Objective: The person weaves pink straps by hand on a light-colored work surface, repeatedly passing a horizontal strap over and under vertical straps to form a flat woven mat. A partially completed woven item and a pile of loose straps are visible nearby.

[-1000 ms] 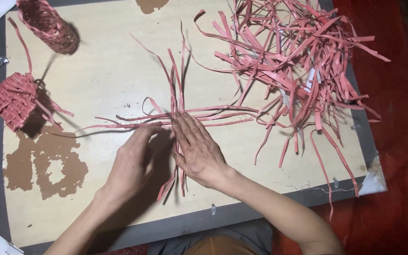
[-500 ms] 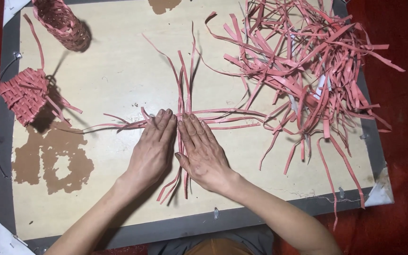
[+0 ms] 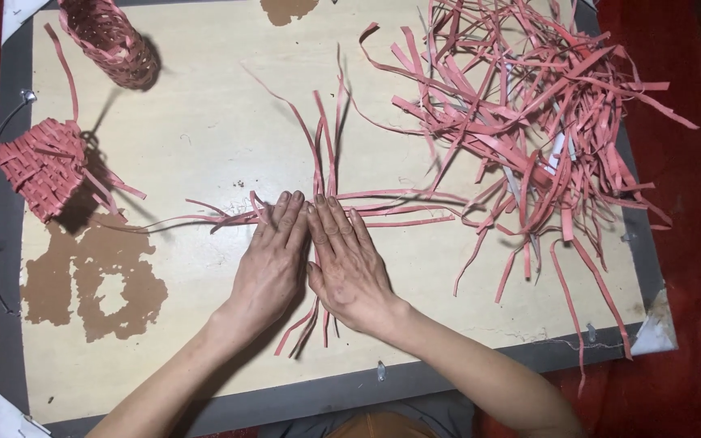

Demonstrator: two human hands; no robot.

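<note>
Seen from above: left hand (image 3: 273, 259) and right hand (image 3: 349, 264) flat, side by side, pressing crossed pink strips (image 3: 326, 195) at centre frame onto pale board (image 3: 204, 130). Best held firmly at the crossing. Loose strip pile (image 3: 529, 105) upper right.

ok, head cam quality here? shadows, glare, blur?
Head view: sharp, with no motion blur on the left hand or right hand; hard dark shadows fall beside the woven basket and the flat woven piece, suggesting one strong light; no glare on the pale board; the red surround is dim toward the edges.
</note>
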